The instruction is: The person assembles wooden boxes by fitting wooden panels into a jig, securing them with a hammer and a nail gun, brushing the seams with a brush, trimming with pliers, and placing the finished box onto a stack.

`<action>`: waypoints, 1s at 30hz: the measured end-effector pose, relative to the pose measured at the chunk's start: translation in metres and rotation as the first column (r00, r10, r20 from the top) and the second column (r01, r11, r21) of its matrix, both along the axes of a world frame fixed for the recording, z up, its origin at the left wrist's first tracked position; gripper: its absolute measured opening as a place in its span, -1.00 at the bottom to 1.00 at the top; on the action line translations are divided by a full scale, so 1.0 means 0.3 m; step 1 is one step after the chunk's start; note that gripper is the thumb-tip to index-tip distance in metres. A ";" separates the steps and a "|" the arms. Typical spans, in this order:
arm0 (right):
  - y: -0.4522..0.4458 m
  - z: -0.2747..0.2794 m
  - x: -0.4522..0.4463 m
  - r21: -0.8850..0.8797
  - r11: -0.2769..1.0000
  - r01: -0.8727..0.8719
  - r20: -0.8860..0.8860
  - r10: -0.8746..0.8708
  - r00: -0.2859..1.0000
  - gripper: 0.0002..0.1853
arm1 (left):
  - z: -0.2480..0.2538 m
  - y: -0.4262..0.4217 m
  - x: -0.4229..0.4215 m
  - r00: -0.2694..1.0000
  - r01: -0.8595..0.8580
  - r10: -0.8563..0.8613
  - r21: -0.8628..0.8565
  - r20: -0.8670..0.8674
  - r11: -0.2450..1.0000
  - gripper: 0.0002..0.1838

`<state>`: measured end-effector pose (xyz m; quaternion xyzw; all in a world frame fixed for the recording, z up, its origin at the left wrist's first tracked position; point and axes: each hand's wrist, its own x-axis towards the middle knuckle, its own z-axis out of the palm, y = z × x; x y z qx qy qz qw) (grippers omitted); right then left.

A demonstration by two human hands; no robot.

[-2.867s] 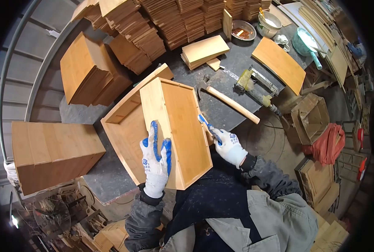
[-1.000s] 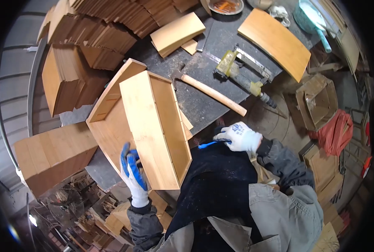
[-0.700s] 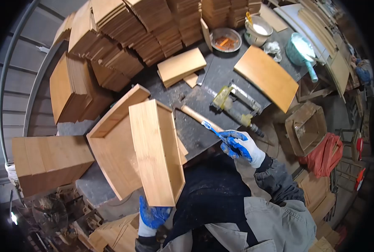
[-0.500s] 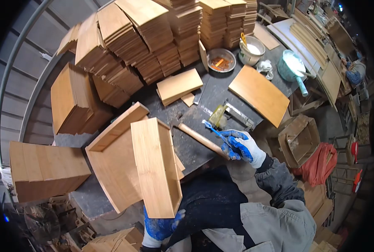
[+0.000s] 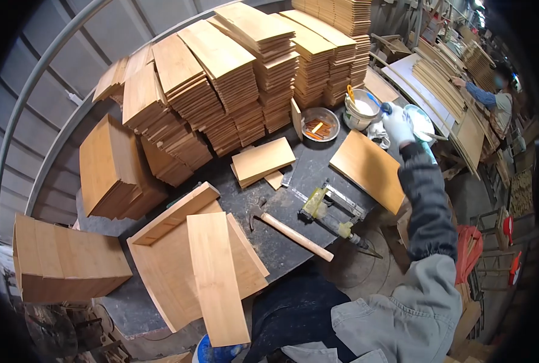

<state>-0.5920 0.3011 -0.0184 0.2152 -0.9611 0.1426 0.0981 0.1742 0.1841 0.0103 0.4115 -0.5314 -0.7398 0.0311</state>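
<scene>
My right hand (image 5: 397,126), in a blue-and-white glove, reaches out to the far right of the bench. It is closed round a small blue brush (image 5: 373,99), whose tip is at the white bucket (image 5: 356,120) holding white paste; the bristles cannot be made out. My left hand (image 5: 213,352), in a similar glove, is at the near end of a narrow wooden box (image 5: 216,278), its fingers mostly hidden. That box shows mainly its long top face. It lies across a larger wooden tray-like frame (image 5: 160,275) on the bench.
A claw hammer (image 5: 296,237) and a nail gun (image 5: 330,209) lie mid-bench. Behind them are a metal bowl (image 5: 337,132), loose boards (image 5: 263,160) and tall board stacks (image 5: 221,54). A wide panel (image 5: 366,169) lies under my right arm. Another person (image 5: 493,100) stands at far right.
My right hand has moved from the bench's near edge out to the white bucket, carrying the brush. The narrow box has tilted, so its open side no longer shows. My view has shifted slightly.
</scene>
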 end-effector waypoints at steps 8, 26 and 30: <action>-0.253 -0.061 -0.139 0.228 0.966 -0.119 -0.089 0.142 0.986 -0.47 | 0.045 -0.030 -0.016 0.936 0.123 0.027 -0.400 0.351 0.908 -0.58; -0.106 -0.193 -0.229 -0.118 0.991 0.061 -0.159 -0.079 0.984 -0.56 | -0.458 -0.016 0.115 0.749 -0.608 0.655 -0.285 0.103 0.741 -0.62; 0.030 -0.259 -0.247 -0.220 0.975 0.017 -0.152 -0.051 0.987 -0.71 | -0.357 -0.048 0.074 0.731 -0.650 0.659 -0.118 0.177 0.751 -0.61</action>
